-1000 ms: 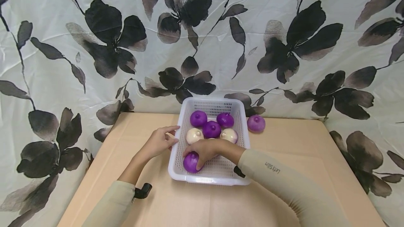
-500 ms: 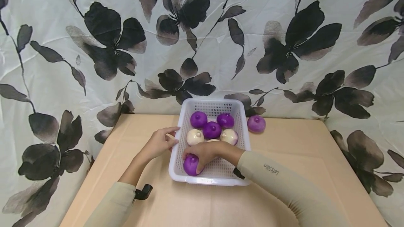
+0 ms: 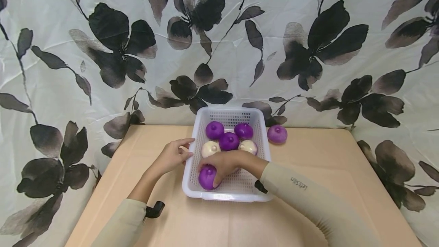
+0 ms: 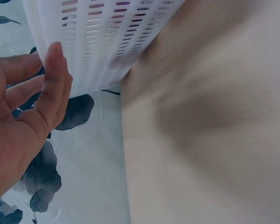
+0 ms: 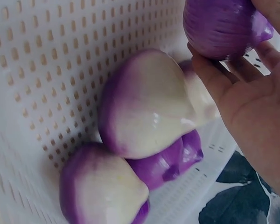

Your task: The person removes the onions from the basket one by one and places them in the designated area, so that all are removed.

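Note:
A white perforated basket (image 3: 192, 186) stands on a tan table (image 3: 308, 209) and holds several purple and whitish onions. My right hand (image 3: 219, 165) reaches into its near left corner and grips a purple onion (image 3: 207, 177), seen close in the right wrist view as the purple onion (image 5: 221, 25) held by curled fingers (image 5: 214, 77). My left hand (image 3: 171, 155) rests with straight fingers against the basket's left wall (image 4: 98, 42). One purple onion (image 3: 277, 133) lies on the table outside the basket, to its right.
A pale cloth with dark leaf prints (image 3: 116, 48) hangs behind and around the table. In the basket, whitish onions (image 5: 149, 105) lie beside purple ones (image 3: 228, 141). Bare tabletop lies to the left and in front of the basket.
The right hand and its purple onion stay in the near left corner, shifted only slightly. The left hand has not moved.

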